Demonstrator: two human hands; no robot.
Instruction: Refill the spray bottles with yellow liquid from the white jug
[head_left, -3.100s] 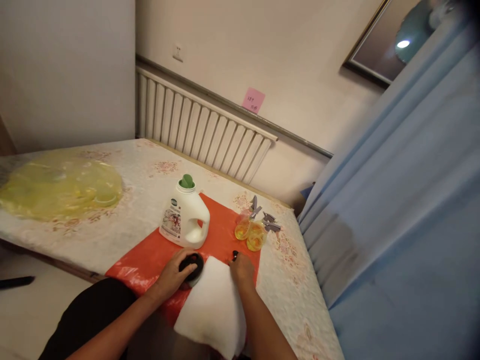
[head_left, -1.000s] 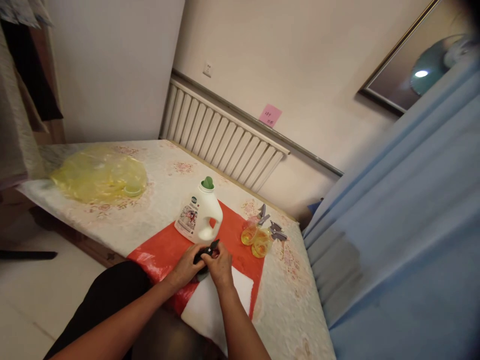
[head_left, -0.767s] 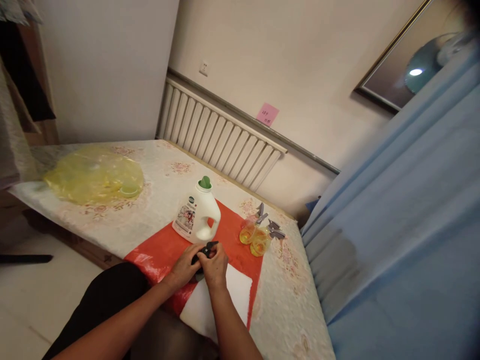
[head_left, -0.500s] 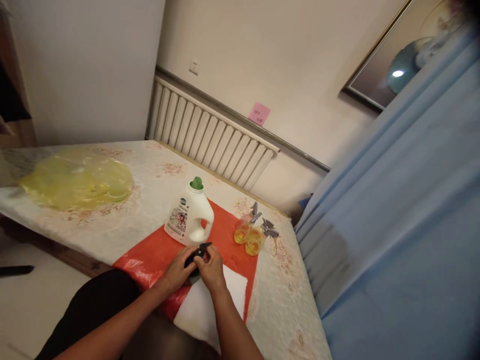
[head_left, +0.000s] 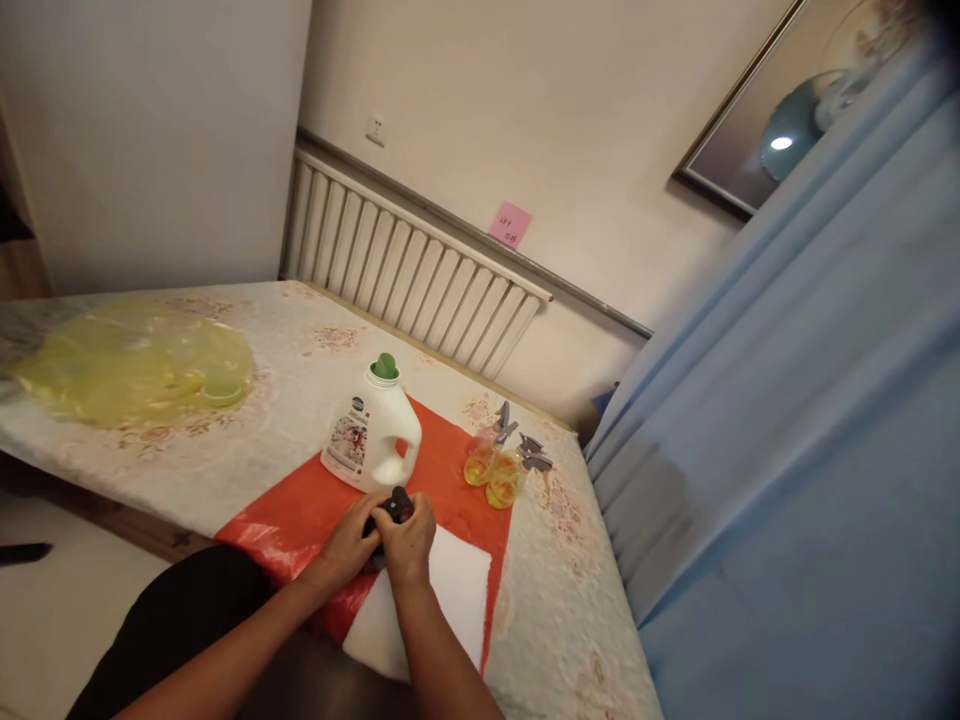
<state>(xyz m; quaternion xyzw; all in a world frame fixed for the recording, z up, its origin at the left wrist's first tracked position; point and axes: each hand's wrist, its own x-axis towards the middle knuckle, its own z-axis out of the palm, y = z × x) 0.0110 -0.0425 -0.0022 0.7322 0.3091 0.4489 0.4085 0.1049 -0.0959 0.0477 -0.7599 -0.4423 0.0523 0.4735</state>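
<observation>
My left hand (head_left: 350,540) and my right hand (head_left: 409,535) are close together, both closed around a black-topped bottle (head_left: 398,503). Its black top, which looks like a spray head, shows between my fingers. Most of the body below is covered by my hands. Just behind it stands a white jug (head_left: 375,430) with a handle, a printed label and a green piece in its mouth. Beneath my right forearm lies a folded white cloth (head_left: 457,590) on a red sheet (head_left: 442,450).
Two clear spray bottles (head_left: 504,480) with yellow liquid and grey triggers stand right of the jug. A yellow plastic bag (head_left: 142,360) lies on the flowered tablecloth (head_left: 300,350), with a round green cap (head_left: 222,393) at it. A radiator (head_left: 405,260) and a blue curtain (head_left: 750,400) border the table.
The black top has turned between my hands, and my right hand has shifted its grip around it. The whole view has moved slightly. The jug and spray bottles stand as before.
</observation>
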